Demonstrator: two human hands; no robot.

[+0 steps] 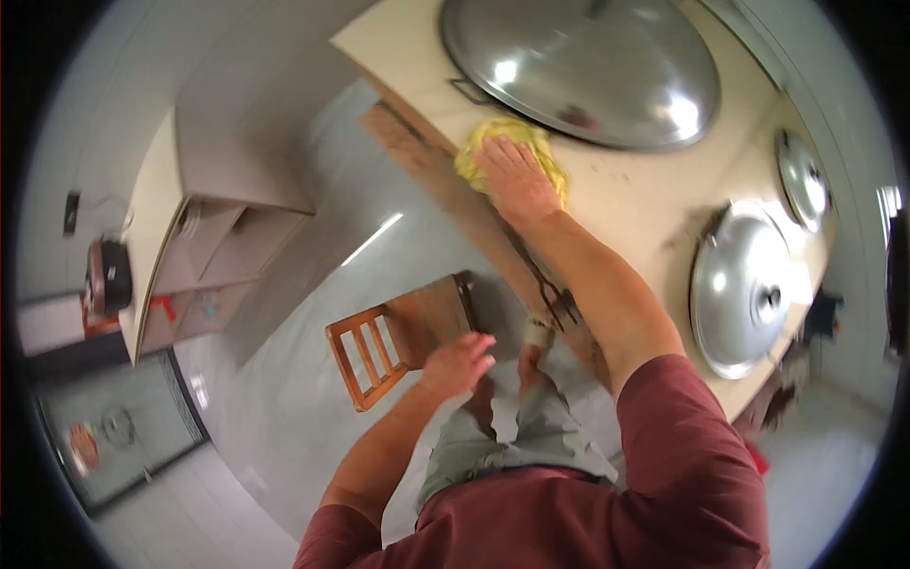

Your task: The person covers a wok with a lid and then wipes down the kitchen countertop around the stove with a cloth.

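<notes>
Yellow cloth (468, 165) under a flat right hand (517, 180), at the worktop (626, 199) edge beside the large lid (588, 66).
A wide sweep could catch the side handle (469, 92) or drag the cloth off the edge. The left hand (455, 365) hangs empty, fingers loosely parted; the right palm is hidden.

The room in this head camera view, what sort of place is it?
Probably a kitchen: a large domed metal lid sits on the long counter, smaller lidded pots or pans are set further along, and the right hand presses a yellow cloth on its edge.
</notes>
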